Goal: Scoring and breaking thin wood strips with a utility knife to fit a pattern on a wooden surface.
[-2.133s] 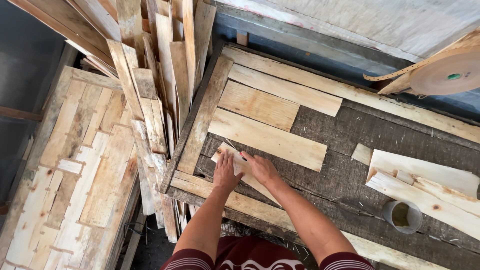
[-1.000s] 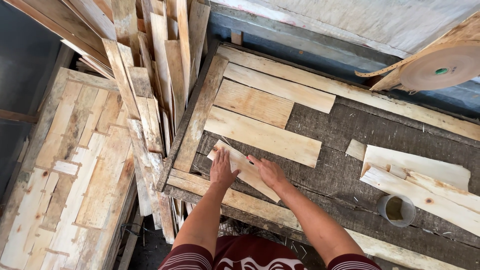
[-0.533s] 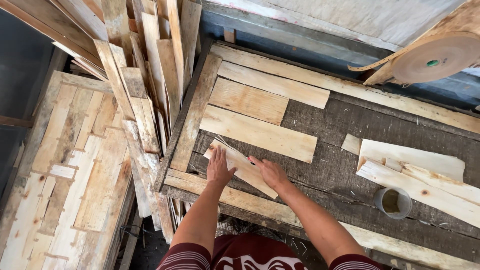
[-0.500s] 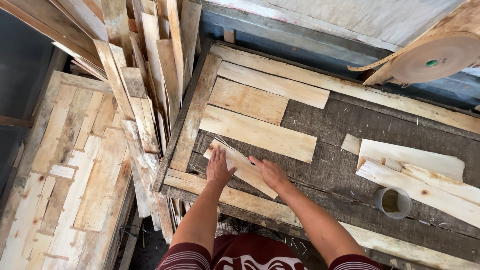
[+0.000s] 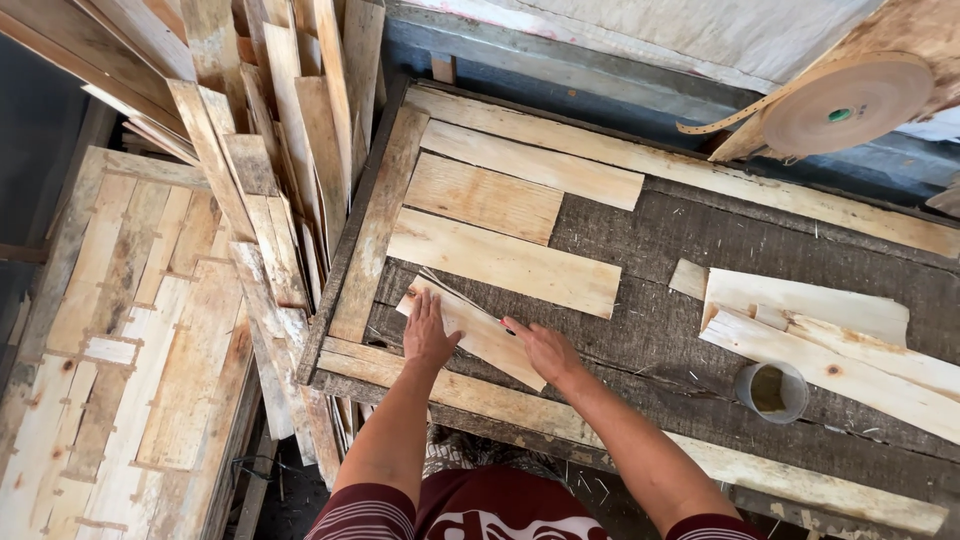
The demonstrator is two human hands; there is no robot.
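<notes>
Wood strip (image 5: 480,330), a thin pale slat, lies slanted on the dark worktable (image 5: 680,240), its upper end toward the left and its lower end pointing down to the right. It sits inside the frame (image 5: 375,230) of pale boards that runs along the left, far and near edges of the table. Just above it lie three wider boards (image 5: 505,262) set side by side across the table, each flat and close to the next.

Both hands press down on the strip with fingers stretched out flat; neither is closed around it. The left hand (image 5: 428,335) rests on the strip's upper left part, fingers pointing away from the person. The right hand (image 5: 545,350) lies on the lower right part, with its fingertips on the strip's edge. The strip's lower tip reaches the near frame board.

To the right on the table is a loose pile of rough, split offcuts (image 5: 820,335), and just below them stands a small round cup (image 5: 772,392). At the upper right a big roll of brown tape (image 5: 845,102) hangs above the table's far edge, with a loose end trailing to the left.

Left of the table, many long planks (image 5: 270,150) lean upright in a bundle, and farther left flat panels (image 5: 120,330) made of joined slats lie stacked low.
</notes>
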